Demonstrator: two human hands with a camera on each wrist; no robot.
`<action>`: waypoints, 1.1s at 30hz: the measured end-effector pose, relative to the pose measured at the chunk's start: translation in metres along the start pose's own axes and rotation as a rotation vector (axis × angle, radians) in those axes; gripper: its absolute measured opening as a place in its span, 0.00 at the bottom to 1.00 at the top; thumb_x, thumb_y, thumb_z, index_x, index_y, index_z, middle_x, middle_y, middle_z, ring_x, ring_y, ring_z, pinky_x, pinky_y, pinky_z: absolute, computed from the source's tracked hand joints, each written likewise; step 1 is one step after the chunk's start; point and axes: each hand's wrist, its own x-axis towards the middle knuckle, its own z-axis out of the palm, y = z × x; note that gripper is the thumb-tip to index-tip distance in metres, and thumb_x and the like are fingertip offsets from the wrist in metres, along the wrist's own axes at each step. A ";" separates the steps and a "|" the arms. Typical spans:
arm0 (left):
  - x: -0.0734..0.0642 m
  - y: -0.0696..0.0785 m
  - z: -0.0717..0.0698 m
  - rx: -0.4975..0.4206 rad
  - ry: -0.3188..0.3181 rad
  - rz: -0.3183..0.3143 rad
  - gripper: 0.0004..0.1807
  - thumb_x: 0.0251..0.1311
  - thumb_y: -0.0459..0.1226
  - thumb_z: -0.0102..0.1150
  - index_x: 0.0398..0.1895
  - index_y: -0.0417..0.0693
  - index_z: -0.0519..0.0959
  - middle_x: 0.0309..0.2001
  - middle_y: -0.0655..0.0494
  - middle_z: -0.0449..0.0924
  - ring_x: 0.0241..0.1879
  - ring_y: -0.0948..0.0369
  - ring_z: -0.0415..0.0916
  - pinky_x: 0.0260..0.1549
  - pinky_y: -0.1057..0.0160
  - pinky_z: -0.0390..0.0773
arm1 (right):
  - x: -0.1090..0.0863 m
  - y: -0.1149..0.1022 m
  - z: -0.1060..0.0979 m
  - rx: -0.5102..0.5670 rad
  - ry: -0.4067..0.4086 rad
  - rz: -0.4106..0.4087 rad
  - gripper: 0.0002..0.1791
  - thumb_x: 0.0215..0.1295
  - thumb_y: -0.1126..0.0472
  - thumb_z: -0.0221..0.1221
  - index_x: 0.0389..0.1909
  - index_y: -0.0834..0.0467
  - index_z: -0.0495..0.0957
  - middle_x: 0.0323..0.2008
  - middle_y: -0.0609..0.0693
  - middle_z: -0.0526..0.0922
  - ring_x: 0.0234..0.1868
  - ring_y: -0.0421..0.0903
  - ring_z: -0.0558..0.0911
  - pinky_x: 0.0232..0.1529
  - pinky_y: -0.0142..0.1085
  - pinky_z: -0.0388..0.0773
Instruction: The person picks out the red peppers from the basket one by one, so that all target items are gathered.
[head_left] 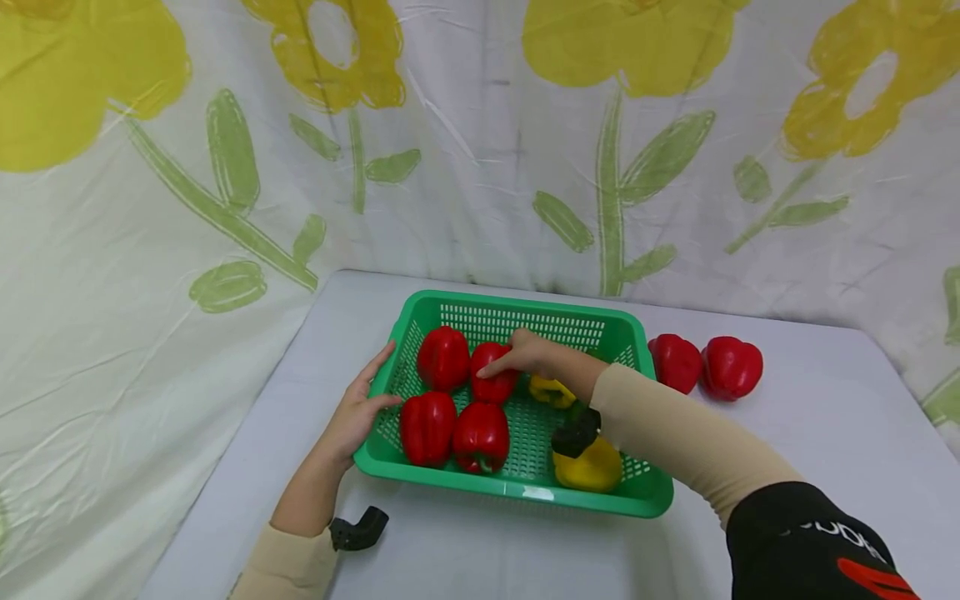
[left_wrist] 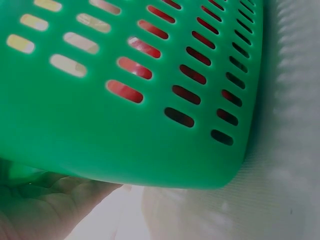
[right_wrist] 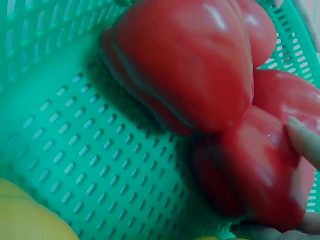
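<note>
A green plastic basket (head_left: 540, 492) with slotted walls holds several red bell peppers in its left half. My right hand (head_left: 528, 354) reaches inside and grips a red bell pepper (head_left: 491, 379); in the right wrist view a fingertip lies on one side of that pepper (right_wrist: 260, 170) and other fingers (right_wrist: 270, 231) on the opposite side. Other red peppers (head_left: 443, 358) sit close around it. At the basket's left end, my left hand (head_left: 356, 421) holds the rim, thumb over the edge. The left wrist view shows this hand (left_wrist: 60, 207) beside the outer wall.
On the right in the basket are a yellow bell pepper (head_left: 588, 468) and another yellow one (head_left: 551, 390), partly hidden by my right arm. Two red peppers, one nearer (head_left: 675, 362) and one farther right (head_left: 732, 367), lie outside on the white table (head_left: 817, 400). A flowered curtain (head_left: 480, 167) hangs behind.
</note>
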 end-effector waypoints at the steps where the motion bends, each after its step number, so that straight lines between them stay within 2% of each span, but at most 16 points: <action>1: 0.000 0.000 0.000 0.002 0.001 0.000 0.42 0.59 0.25 0.43 0.74 0.64 0.46 0.74 0.55 0.43 0.71 0.50 0.49 0.63 0.49 0.59 | 0.000 0.000 0.000 -0.009 0.003 -0.004 0.28 0.47 0.52 0.69 0.39 0.61 0.64 0.37 0.51 0.61 0.40 0.47 0.64 0.34 0.33 0.66; 6: 0.000 0.000 0.000 0.000 -0.002 0.000 0.41 0.59 0.25 0.43 0.74 0.63 0.46 0.74 0.55 0.43 0.71 0.51 0.48 0.64 0.50 0.57 | -0.002 -0.001 -0.001 -0.044 0.029 -0.019 0.23 0.45 0.53 0.71 0.25 0.58 0.64 0.29 0.49 0.63 0.32 0.45 0.65 0.29 0.32 0.65; 9: 0.000 -0.001 -0.001 -0.003 -0.004 0.003 0.42 0.59 0.25 0.43 0.74 0.63 0.46 0.74 0.55 0.43 0.72 0.51 0.48 0.64 0.50 0.57 | -0.004 -0.001 -0.002 -0.057 0.043 -0.030 0.23 0.44 0.53 0.71 0.22 0.57 0.64 0.27 0.48 0.64 0.30 0.44 0.65 0.27 0.32 0.65; 17: 0.000 -0.001 -0.001 0.010 0.001 0.005 0.42 0.58 0.25 0.43 0.73 0.64 0.46 0.74 0.56 0.42 0.72 0.50 0.48 0.64 0.49 0.58 | -0.005 0.001 -0.005 -0.052 0.047 -0.059 0.21 0.43 0.53 0.72 0.28 0.61 0.71 0.30 0.49 0.69 0.32 0.45 0.67 0.29 0.33 0.68; 21: 0.001 -0.001 0.000 0.013 0.003 0.005 0.42 0.59 0.25 0.43 0.73 0.65 0.46 0.74 0.56 0.42 0.71 0.49 0.49 0.63 0.48 0.59 | -0.006 0.002 -0.006 -0.029 0.047 -0.070 0.28 0.43 0.54 0.72 0.42 0.64 0.74 0.41 0.53 0.75 0.39 0.46 0.72 0.36 0.34 0.74; 24: 0.000 -0.001 0.000 0.014 0.003 0.001 0.42 0.59 0.25 0.43 0.73 0.65 0.46 0.74 0.56 0.42 0.72 0.49 0.48 0.63 0.48 0.59 | -0.007 0.004 -0.008 -0.008 0.040 -0.078 0.36 0.44 0.54 0.71 0.53 0.67 0.70 0.50 0.57 0.75 0.46 0.49 0.74 0.43 0.36 0.77; 26: 0.000 -0.001 0.000 0.013 0.003 0.000 0.42 0.59 0.25 0.43 0.73 0.65 0.46 0.74 0.56 0.42 0.72 0.49 0.47 0.64 0.48 0.58 | -0.008 0.005 -0.008 0.006 0.038 -0.088 0.40 0.44 0.55 0.71 0.58 0.67 0.67 0.53 0.58 0.74 0.48 0.50 0.74 0.45 0.37 0.77; 29: 0.000 0.000 0.000 0.009 0.000 0.003 0.42 0.59 0.25 0.43 0.73 0.65 0.46 0.74 0.55 0.42 0.72 0.49 0.47 0.64 0.48 0.58 | -0.009 0.006 -0.010 0.025 0.036 -0.107 0.37 0.45 0.55 0.71 0.55 0.67 0.70 0.51 0.58 0.76 0.47 0.50 0.75 0.44 0.36 0.77; 33: 0.000 -0.001 0.000 0.005 0.002 0.001 0.42 0.59 0.25 0.43 0.73 0.65 0.46 0.74 0.55 0.42 0.71 0.49 0.48 0.63 0.48 0.59 | -0.010 0.007 -0.012 0.037 0.033 -0.132 0.28 0.45 0.55 0.71 0.45 0.66 0.75 0.45 0.57 0.79 0.41 0.48 0.75 0.38 0.34 0.77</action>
